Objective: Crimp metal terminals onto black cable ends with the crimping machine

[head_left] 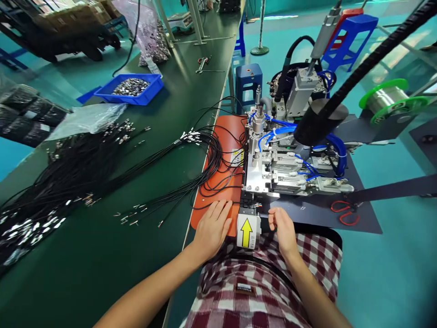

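My left hand (212,228) lies flat, fingers stretched out, on the near end of an orange mat (221,155) and holds nothing. My right hand (282,229) rests at the near edge of a small metal machine (283,168), fingers curled loosely; whether anything is between them is hidden. Between the hands sits a white block with a yellow arrow label (247,231). Thin black cables with metal tips (205,150) loop across the orange mat toward the machine.
A big pile of black cables (61,182) covers the green bench on the left. A blue tray of metal parts (131,88) stands further back. Red scissors (344,212) lie right of the machine. A green wire spool (392,98) and blue stools (248,82) stand beyond.
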A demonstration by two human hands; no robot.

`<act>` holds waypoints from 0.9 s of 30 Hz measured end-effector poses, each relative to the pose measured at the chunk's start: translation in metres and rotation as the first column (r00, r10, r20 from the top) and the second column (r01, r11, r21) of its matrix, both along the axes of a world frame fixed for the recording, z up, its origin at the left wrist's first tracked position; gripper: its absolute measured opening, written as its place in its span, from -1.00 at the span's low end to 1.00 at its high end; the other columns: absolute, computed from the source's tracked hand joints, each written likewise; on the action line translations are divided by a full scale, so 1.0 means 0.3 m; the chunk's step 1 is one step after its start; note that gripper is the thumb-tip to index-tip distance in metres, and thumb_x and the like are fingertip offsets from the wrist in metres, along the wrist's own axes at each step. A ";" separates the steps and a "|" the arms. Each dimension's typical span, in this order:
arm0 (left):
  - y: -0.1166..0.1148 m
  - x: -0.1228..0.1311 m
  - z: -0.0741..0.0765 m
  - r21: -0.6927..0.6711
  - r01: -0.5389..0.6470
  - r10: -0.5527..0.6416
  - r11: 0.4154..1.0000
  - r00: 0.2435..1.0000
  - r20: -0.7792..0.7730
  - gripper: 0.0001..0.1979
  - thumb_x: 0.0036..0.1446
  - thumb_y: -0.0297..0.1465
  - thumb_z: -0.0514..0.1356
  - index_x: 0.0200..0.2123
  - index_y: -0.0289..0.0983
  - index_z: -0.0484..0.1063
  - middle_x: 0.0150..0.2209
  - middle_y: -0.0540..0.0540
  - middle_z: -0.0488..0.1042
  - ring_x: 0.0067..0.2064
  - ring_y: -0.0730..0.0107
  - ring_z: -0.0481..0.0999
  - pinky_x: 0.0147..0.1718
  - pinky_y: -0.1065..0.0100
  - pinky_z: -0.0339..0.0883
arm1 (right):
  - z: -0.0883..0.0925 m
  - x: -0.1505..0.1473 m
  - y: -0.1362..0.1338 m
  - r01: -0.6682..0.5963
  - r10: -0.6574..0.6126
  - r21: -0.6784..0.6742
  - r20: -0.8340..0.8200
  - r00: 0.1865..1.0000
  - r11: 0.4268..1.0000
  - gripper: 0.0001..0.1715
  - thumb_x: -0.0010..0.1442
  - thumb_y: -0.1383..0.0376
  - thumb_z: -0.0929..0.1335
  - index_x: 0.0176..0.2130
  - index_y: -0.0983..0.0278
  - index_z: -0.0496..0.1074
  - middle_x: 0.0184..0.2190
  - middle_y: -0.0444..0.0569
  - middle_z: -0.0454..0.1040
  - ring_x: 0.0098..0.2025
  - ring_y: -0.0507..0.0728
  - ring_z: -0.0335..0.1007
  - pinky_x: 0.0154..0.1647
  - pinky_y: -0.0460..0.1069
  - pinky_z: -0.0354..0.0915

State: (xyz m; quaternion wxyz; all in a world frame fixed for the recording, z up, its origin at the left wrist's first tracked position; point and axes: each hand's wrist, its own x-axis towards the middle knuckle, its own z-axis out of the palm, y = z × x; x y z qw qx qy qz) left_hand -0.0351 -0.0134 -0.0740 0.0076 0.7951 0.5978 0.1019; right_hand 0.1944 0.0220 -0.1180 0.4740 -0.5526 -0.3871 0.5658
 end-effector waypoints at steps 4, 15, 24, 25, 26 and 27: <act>0.081 0.013 0.007 -0.033 -0.019 0.020 0.999 0.999 0.037 -0.52 0.32 -0.33 -0.03 0.25 -0.38 0.16 0.26 -0.24 0.23 0.26 0.04 0.22 0.18 0.08 0.24 | 0.005 0.005 -0.011 0.004 -0.004 -0.016 0.003 1.000 1.000 -0.61 0.29 0.00 0.25 -0.31 0.26 0.36 -0.56 -0.21 0.22 -0.55 -0.02 0.08 -0.50 -0.08 0.07; 0.191 -0.093 0.076 0.075 -0.005 -0.011 0.997 0.977 0.214 -0.77 0.29 -0.40 -0.01 -0.07 -0.20 0.37 -0.04 -0.09 0.45 -0.01 0.40 0.45 -0.01 0.36 0.36 | 0.058 0.059 -0.046 0.067 -0.067 -0.008 0.038 0.997 0.998 -0.64 0.25 0.01 0.31 -0.32 0.25 0.40 -0.54 -0.17 0.25 -0.53 0.02 0.09 -0.49 -0.06 0.09; 0.122 -0.329 0.084 -0.019 -0.362 0.358 0.932 0.914 0.191 -0.93 0.18 -0.43 0.07 -0.30 -0.25 0.34 -0.33 -0.11 0.38 -0.25 0.21 0.41 -0.23 0.19 0.36 | 0.136 0.048 -0.025 0.053 -0.052 0.024 -0.043 0.998 0.998 -0.71 0.25 0.05 0.32 -0.31 0.21 0.41 -0.52 -0.17 0.26 -0.52 0.00 0.10 -0.50 -0.10 0.10; 0.121 -0.333 0.083 -0.039 -0.368 0.368 0.929 0.907 0.204 -0.90 0.16 -0.46 0.06 -0.26 -0.26 0.34 -0.32 -0.12 0.38 -0.25 0.22 0.42 -0.23 0.20 0.35 | 0.146 0.038 -0.024 0.040 -0.038 0.027 -0.048 0.998 0.999 -0.71 0.26 0.05 0.32 -0.32 0.21 0.40 -0.52 -0.17 0.26 -0.52 0.00 0.10 -0.51 -0.10 0.11; 0.119 -0.338 0.085 -0.061 -0.373 0.377 0.926 0.900 0.219 -0.85 0.14 -0.49 0.05 -0.22 -0.27 0.35 -0.32 -0.12 0.39 -0.25 0.22 0.42 -0.24 0.20 0.35 | 0.156 0.029 -0.026 0.026 -0.025 0.027 -0.050 0.998 0.999 -0.71 0.26 0.05 0.32 -0.32 0.22 0.40 -0.53 -0.17 0.26 -0.53 0.00 0.10 -0.51 -0.09 0.11; 0.118 -0.344 0.088 -0.084 -0.377 0.386 0.922 0.892 0.237 -0.81 0.12 -0.51 0.03 -0.19 -0.28 0.35 -0.34 -0.10 0.39 -0.27 0.24 0.43 -0.26 0.22 0.35 | 0.163 0.021 -0.028 0.015 -0.013 0.026 -0.048 0.999 1.000 -0.70 0.26 0.05 0.32 -0.33 0.22 0.40 -0.53 -0.17 0.26 -0.53 0.00 0.10 -0.52 -0.09 0.12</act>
